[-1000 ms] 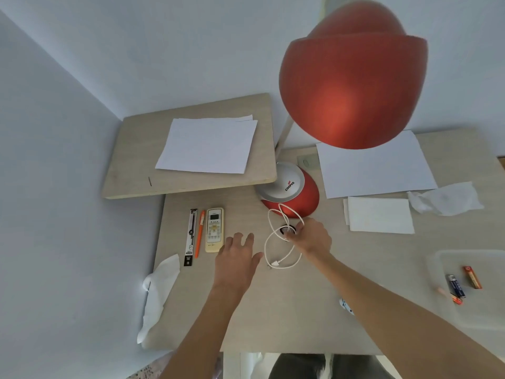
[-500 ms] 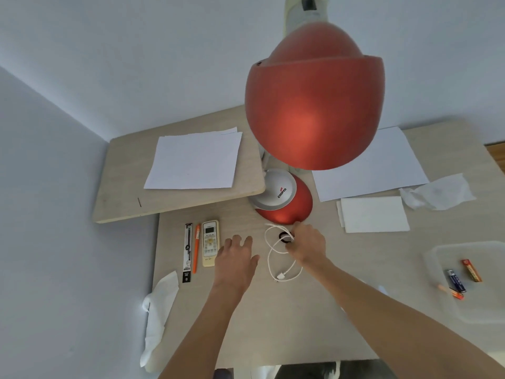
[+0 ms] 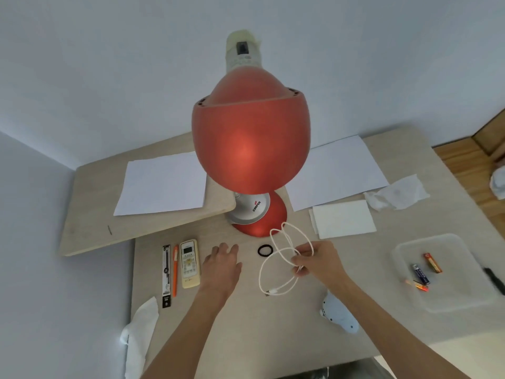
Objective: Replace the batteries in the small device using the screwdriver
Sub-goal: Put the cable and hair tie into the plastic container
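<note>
A cream remote control (image 3: 189,263) lies face up on the desk, left of my left hand (image 3: 222,265). An orange-handled screwdriver (image 3: 175,271) and a black packaged strip (image 3: 166,275) lie beside the remote on its left. My left hand rests flat on the desk, fingers apart, holding nothing. My right hand (image 3: 317,259) pinches a coiled white cable (image 3: 278,258) and holds it lifted just off the desk. Several batteries (image 3: 422,273) lie in a clear plastic tray (image 3: 448,302) at the right.
A red desk lamp (image 3: 251,143) stands in the middle, its base (image 3: 257,214) right behind the cable. A black ring (image 3: 265,250) lies between my hands. Paper sheets (image 3: 164,184), tissues (image 3: 399,194) and a raised board (image 3: 90,214) fill the back. A white object (image 3: 338,315) lies under my right forearm.
My right hand has picked the white cable up and drawn it to the right, uncovering the black ring. The left hand stays flat by the remote. The camera has tilted up.
</note>
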Demonstrator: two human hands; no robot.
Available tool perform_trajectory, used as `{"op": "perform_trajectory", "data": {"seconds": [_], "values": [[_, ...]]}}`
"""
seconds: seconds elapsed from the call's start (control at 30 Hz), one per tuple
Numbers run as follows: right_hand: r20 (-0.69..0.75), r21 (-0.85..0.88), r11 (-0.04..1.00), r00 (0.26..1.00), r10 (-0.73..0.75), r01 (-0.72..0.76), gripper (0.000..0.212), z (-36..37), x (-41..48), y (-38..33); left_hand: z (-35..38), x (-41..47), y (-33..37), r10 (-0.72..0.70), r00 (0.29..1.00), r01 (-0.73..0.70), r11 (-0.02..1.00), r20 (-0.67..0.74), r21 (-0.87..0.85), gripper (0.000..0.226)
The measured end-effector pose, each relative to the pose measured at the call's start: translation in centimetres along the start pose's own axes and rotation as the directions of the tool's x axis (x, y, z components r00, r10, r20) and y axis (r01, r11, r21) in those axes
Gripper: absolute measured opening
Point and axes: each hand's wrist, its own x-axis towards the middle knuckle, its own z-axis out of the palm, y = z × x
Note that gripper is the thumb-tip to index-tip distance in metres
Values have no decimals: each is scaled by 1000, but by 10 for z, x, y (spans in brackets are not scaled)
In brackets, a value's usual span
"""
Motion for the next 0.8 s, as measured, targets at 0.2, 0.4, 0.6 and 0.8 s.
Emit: {"op": "perform_trajectory", "data": {"seconds": [0.2,0.4,0.6,0.8], "values": [[10,231,971,998,59,-60,12,-38,-40,-6,7,24,30,64,998,-62,987,13,-148,45],[-18,306,950,997,72,-63,12,-67,-72,-1,28,42,52,65,997,-77,926,-45,-369,18],[-31,362,931,998,57,-42,14,-85,-102,3,46,56,54,28,994,-79,864,-110,-497,2],[-68,409,912,996,55,-23,15,-100,-131,9,49,51,52,-19,996,-33,840,-90,-542,21]]}}
